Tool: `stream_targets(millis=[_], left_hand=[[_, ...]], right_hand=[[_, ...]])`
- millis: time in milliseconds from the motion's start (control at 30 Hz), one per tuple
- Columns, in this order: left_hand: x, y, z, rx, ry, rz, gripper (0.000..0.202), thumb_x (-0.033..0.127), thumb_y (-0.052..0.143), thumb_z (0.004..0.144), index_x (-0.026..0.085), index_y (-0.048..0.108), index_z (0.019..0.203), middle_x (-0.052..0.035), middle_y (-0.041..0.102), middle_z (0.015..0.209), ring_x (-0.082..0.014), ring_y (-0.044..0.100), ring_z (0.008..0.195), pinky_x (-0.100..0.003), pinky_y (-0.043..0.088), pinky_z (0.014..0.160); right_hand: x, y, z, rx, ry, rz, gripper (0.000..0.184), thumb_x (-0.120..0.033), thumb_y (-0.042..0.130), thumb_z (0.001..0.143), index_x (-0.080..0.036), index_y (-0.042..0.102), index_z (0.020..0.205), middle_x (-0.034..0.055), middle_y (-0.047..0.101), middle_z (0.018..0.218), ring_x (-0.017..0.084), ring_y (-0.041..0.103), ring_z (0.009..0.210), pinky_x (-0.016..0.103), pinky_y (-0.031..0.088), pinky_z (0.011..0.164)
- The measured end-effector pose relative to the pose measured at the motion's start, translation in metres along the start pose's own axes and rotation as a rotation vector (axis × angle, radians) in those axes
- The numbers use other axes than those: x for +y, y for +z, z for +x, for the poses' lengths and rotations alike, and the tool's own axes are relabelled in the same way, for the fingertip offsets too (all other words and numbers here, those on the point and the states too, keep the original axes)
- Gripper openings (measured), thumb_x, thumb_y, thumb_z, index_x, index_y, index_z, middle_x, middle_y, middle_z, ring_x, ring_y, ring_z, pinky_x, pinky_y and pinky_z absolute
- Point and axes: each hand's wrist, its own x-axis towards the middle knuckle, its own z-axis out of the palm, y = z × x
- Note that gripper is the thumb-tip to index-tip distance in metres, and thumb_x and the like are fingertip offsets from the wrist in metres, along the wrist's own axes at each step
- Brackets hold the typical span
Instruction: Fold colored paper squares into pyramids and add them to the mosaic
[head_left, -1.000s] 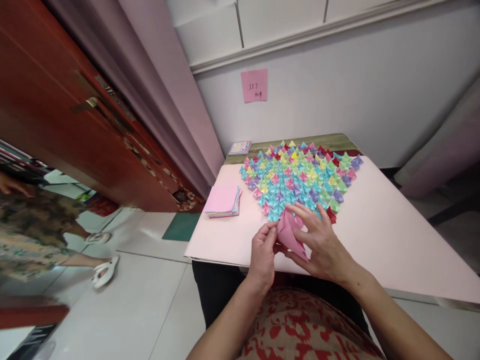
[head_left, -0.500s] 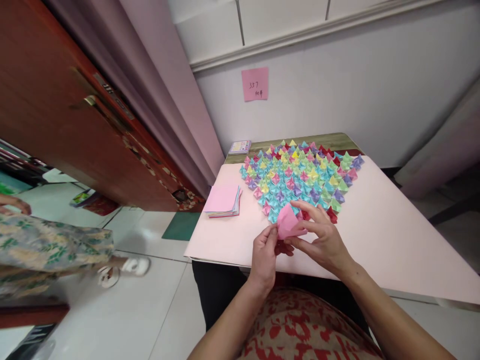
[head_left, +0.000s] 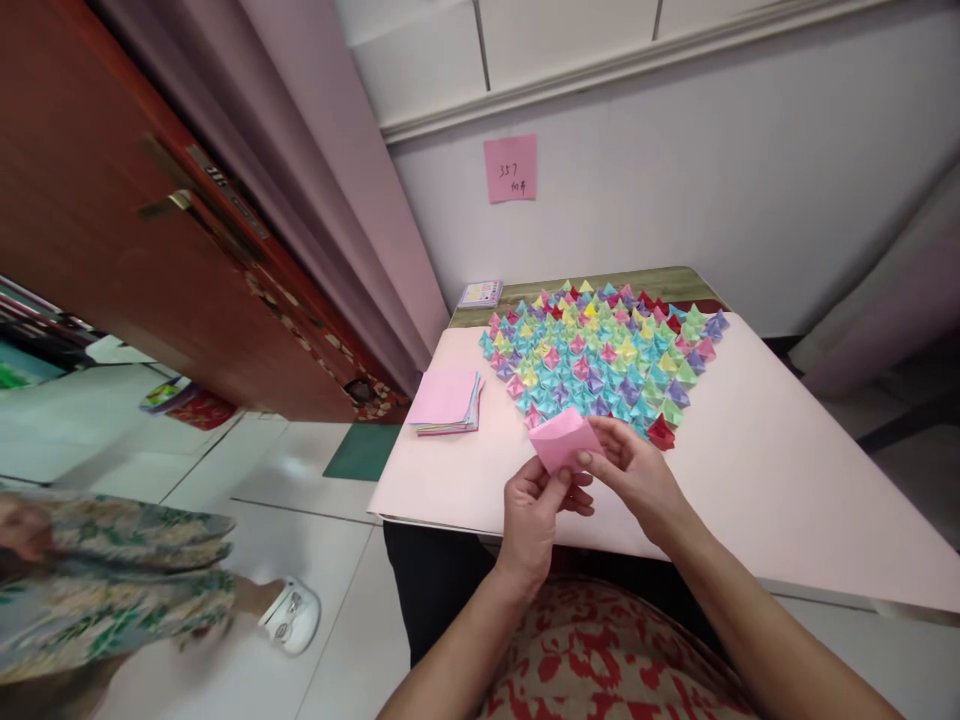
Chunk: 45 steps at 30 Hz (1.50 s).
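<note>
A partly folded pink origami paper [head_left: 564,440] is held up over the table's near part, with a pocket-like opening along its top edge. My left hand [head_left: 536,505] pinches its lower edge between thumb and fingers. At its right side, my right hand [head_left: 634,480] grips the paper with the thumb in front and fingers behind. Beyond the hands lie many small folded paper pieces [head_left: 592,350] in blue, green, yellow, pink, purple and red, set close together in rows. To the left rests a stack of square paper sheets [head_left: 444,398], pink on top.
Pink paper covers the table [head_left: 772,460]. A small printed pack [head_left: 481,293] sits at its back left corner. A pink note [head_left: 511,168] hangs on the wall. On the left are a brown door [head_left: 150,230] and a person in a floral garment [head_left: 112,560].
The pink paper has turned from a raised, spread shape into a flatter pocket, and my right hand has closed in on its side. The person at left has stepped nearer.
</note>
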Motion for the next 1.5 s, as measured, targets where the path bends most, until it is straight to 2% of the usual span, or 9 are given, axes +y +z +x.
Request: stream_targets(millis=[67, 167, 300, 433, 567, 767, 1133, 1333, 1500], left_hand=[[0.001, -0.001, 0.000, -0.011, 0.010, 0.067, 0.033, 0.041, 0.071, 0.080, 0.013, 0.072, 0.099, -0.0084, 0.073, 0.080, -0.0150, 0.064, 0.061, -0.029, 0.056, 0.062], [0.003, -0.003, 0.002, 0.012, 0.019, 0.135, 0.030, 0.039, 0.074, 0.078, 0.013, 0.075, 0.092, -0.0076, 0.074, 0.081, -0.0146, 0.064, 0.067, -0.028, 0.055, 0.068], [0.005, -0.005, 0.007, 0.097, 0.003, 0.077, 0.028, 0.036, 0.078, 0.073, 0.013, 0.076, 0.088, -0.0054, 0.072, 0.076, -0.0139, 0.062, 0.065, -0.026, 0.054, 0.061], [0.003, -0.006, 0.008, 0.133, -0.001, 0.076, 0.030, 0.033, 0.080, 0.070, 0.012, 0.076, 0.091, -0.0055, 0.072, 0.076, -0.0122, 0.059, 0.062, -0.020, 0.048, 0.048], [0.004, -0.001, 0.003, 0.096, -0.041, 0.059, 0.034, 0.035, 0.079, 0.071, 0.012, 0.074, 0.096, -0.0092, 0.073, 0.087, -0.0190, 0.066, 0.077, -0.022, 0.051, 0.050], [0.007, 0.006, 0.000, 0.052, -0.041, 0.003, 0.034, 0.035, 0.081, 0.072, 0.012, 0.074, 0.096, -0.0085, 0.074, 0.085, -0.0193, 0.069, 0.076, -0.031, 0.059, 0.068], [0.010, 0.003, 0.000, -0.005, 0.019, -0.011, 0.026, 0.035, 0.074, 0.079, 0.013, 0.074, 0.094, -0.0092, 0.076, 0.093, -0.0224, 0.070, 0.086, -0.038, 0.058, 0.084], [0.017, 0.002, -0.001, 0.080, -0.055, -0.176, 0.029, 0.033, 0.079, 0.073, 0.014, 0.075, 0.095, -0.0096, 0.076, 0.095, -0.0208, 0.070, 0.082, -0.035, 0.058, 0.077], [0.022, 0.003, -0.003, 0.065, -0.023, -0.226, 0.031, 0.037, 0.076, 0.075, 0.012, 0.075, 0.094, -0.0107, 0.075, 0.091, -0.0206, 0.069, 0.079, -0.035, 0.057, 0.077]], right_hand=[[0.003, -0.001, -0.003, -0.070, 0.085, 0.071, 0.043, -0.051, 0.074, 0.077, -0.016, 0.066, 0.100, 0.0077, 0.074, 0.086, 0.021, 0.070, 0.074, 0.036, 0.060, 0.067], [0.007, -0.005, -0.005, -0.050, 0.043, 0.002, 0.035, -0.051, 0.075, 0.076, -0.017, 0.068, 0.080, 0.0035, 0.070, 0.074, 0.018, 0.066, 0.067, 0.032, 0.058, 0.063], [0.010, -0.008, -0.007, -0.091, -0.025, -0.101, 0.033, -0.047, 0.073, 0.080, -0.018, 0.069, 0.097, 0.0049, 0.072, 0.084, 0.020, 0.068, 0.076, 0.035, 0.059, 0.068], [0.007, -0.007, -0.009, 0.081, -0.194, -0.257, 0.048, -0.041, 0.073, 0.081, -0.023, 0.060, 0.124, 0.0089, 0.067, 0.112, 0.023, 0.068, 0.094, 0.041, 0.058, 0.083], [0.000, -0.006, -0.010, 0.139, -0.411, -0.475, 0.035, -0.034, 0.070, 0.085, -0.027, 0.065, 0.119, 0.0097, 0.061, 0.126, 0.028, 0.059, 0.117, 0.048, 0.051, 0.098], [-0.010, -0.002, -0.012, 0.205, -0.569, -0.531, 0.019, -0.024, 0.066, 0.087, -0.028, 0.069, 0.105, 0.0088, 0.062, 0.122, 0.027, 0.061, 0.113, 0.047, 0.050, 0.098], [-0.009, -0.002, -0.012, 0.098, -0.501, -0.482, 0.009, -0.026, 0.069, 0.084, -0.025, 0.067, 0.092, 0.0093, 0.060, 0.125, 0.029, 0.060, 0.117, 0.046, 0.051, 0.096], [-0.006, -0.003, -0.015, 0.055, -0.557, -0.441, 0.016, -0.017, 0.059, 0.088, -0.026, 0.072, 0.088, 0.0075, 0.059, 0.128, 0.025, 0.062, 0.113, 0.043, 0.053, 0.095], [-0.006, -0.007, -0.016, -0.017, -0.451, -0.425, 0.016, -0.027, 0.057, 0.091, -0.025, 0.073, 0.091, 0.0092, 0.064, 0.122, 0.030, 0.057, 0.120, 0.048, 0.048, 0.100]])
